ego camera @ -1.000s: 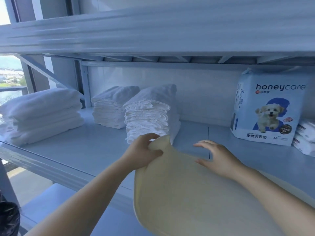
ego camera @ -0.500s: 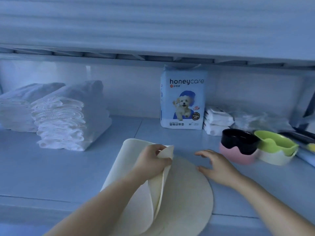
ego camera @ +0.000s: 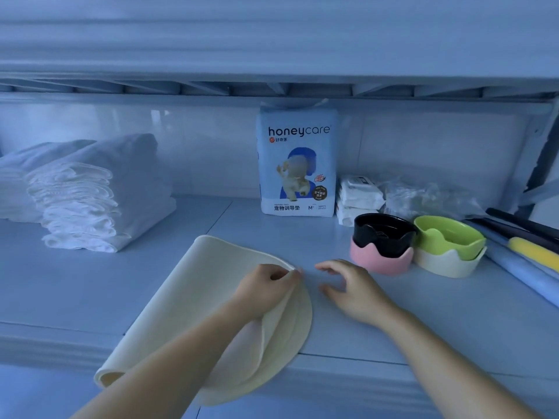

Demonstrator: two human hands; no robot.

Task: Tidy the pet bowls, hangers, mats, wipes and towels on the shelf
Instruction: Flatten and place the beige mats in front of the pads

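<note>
The left hand (ego camera: pixel 267 290) is pinching the folded mat's (ego camera: pixel 208 285) top edge on the shelf (ego camera: pixel 453 313); the right hand (ego camera: pixel 352 287) is hovering just beside it, fingers loosely spread, holding nothing.

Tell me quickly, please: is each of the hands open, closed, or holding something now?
Left hand: closed, pinching the folded edge of the cream mat.
Right hand: open, fingers loosely curved, holding nothing.

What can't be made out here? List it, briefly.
Head view only:
- Cream mat: its near part is hidden under the left forearm.
- Black bowl: inside too dark to read.
- Rolled items: cut off by the right edge.
- Wipes packs: label too small.
</note>
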